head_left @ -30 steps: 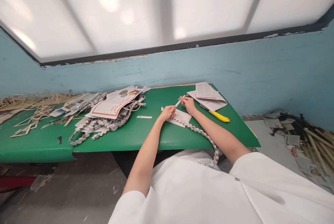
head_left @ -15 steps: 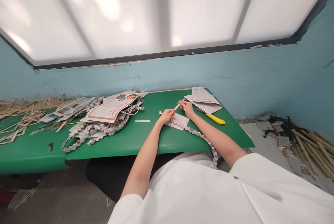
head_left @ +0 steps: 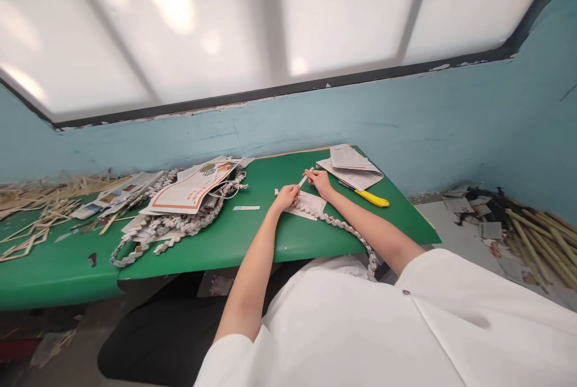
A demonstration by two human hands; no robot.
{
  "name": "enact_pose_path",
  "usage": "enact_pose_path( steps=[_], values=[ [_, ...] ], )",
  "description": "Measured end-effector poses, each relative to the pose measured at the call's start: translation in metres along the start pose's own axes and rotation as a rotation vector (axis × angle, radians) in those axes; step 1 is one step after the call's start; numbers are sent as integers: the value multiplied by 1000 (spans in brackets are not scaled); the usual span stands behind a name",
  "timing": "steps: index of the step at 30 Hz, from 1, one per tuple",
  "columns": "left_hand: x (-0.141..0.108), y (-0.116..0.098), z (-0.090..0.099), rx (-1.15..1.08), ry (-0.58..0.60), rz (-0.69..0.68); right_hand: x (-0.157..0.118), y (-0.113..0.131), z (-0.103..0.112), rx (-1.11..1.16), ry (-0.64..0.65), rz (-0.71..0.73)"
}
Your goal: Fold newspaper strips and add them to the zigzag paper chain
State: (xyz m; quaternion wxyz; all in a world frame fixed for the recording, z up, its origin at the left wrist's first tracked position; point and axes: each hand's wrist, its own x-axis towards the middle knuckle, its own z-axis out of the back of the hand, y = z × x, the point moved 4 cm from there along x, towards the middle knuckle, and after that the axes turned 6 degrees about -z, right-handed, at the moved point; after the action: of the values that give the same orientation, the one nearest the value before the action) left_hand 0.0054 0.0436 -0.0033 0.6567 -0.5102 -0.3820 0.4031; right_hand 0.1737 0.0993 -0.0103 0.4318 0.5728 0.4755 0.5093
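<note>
A narrow white paper strip [head_left: 305, 178] slants up between my hands, its fine folds too small to make out. My left hand [head_left: 287, 197] pinches its lower end, and my right hand [head_left: 319, 181] has its fingers closed on the upper part. Beneath them a printed sheet of paper [head_left: 311, 205] lies on the green table. A folded-paper chain [head_left: 340, 224] runs from that sheet past my right forearm and hangs over the table's front edge. One loose paper strip [head_left: 246, 208] rests to the left of my hands.
Folded newspaper [head_left: 354, 167] and a yellow-handled knife [head_left: 372, 198] lie beyond my right forearm. To the left, a heap of paper chains [head_left: 180, 228] sits under a printed paper bag [head_left: 192, 188]. Thin wooden sticks [head_left: 31, 225] cover the far left. Bamboo poles [head_left: 541, 246] lie at right.
Both hands stay closed on the strip, which now stands a little steeper. My view has tilted slightly, and my dark-clad leg shows more below the table.
</note>
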Motion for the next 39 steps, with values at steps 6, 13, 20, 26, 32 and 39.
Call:
enact_pose_path(
  steps=[6,13,20,26,32,39],
  values=[
    [3,4,1,6,8,-8,-1,2,0,5,-8,9],
    [2,3,-1,17,15,-4,-3,1,3,-3,-18,20],
    [-1,2,-4,33,3,5,-5,-4,7,12,-14,31],
    [-5,0,-3,118,-20,-1,-11,1,5,-94,-27,65],
    [-13,-9,-7,261,-136,-62,-24,10,-5,-151,67,99],
    [-12,-9,-11,351,-176,-127,-29,15,-10,-225,81,94]
  ],
)
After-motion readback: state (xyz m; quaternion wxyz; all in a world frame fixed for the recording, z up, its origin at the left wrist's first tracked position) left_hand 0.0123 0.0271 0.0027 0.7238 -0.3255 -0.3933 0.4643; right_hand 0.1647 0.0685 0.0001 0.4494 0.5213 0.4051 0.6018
